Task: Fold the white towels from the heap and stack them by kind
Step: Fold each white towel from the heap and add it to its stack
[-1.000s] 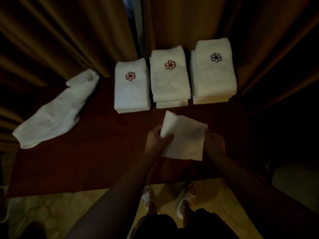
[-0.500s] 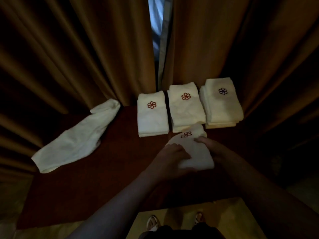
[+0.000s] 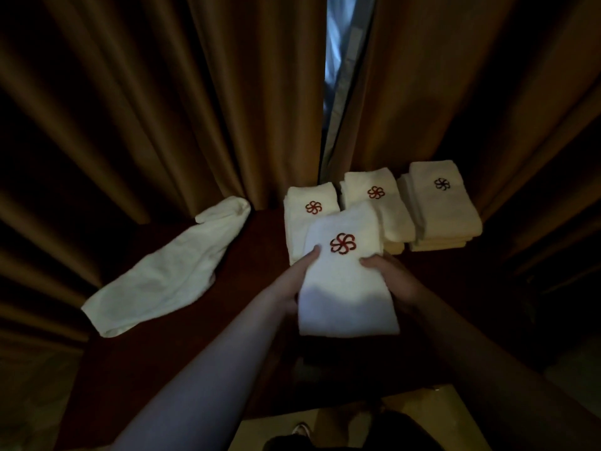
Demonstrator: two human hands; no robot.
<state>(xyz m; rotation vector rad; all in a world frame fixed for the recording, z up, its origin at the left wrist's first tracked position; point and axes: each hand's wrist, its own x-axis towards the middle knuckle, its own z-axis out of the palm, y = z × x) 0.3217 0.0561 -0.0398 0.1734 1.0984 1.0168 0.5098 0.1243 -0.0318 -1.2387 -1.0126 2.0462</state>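
Item: folded white terry towel with red flower emblem [image 3: 344, 275], gripped at its side edges by the left hand [image 3: 292, 281] and right hand [image 3: 387, 275], emblem kept uppermost, presumably for sorting. It is held just in front of the left red-emblem stack [image 3: 305, 216], beside the middle red-emblem stack [image 3: 380, 206] and dark-emblem stack [image 3: 442, 203]. One unfolded white towel [image 3: 162, 275] is left well to the left on the dark red tabletop [image 3: 162, 353].

Both bare forearms reaching forward, left hand [image 3: 292, 284] and right hand [image 3: 393, 281] gripping opposite sides of one folded towel [image 3: 348, 288], thumbs on top
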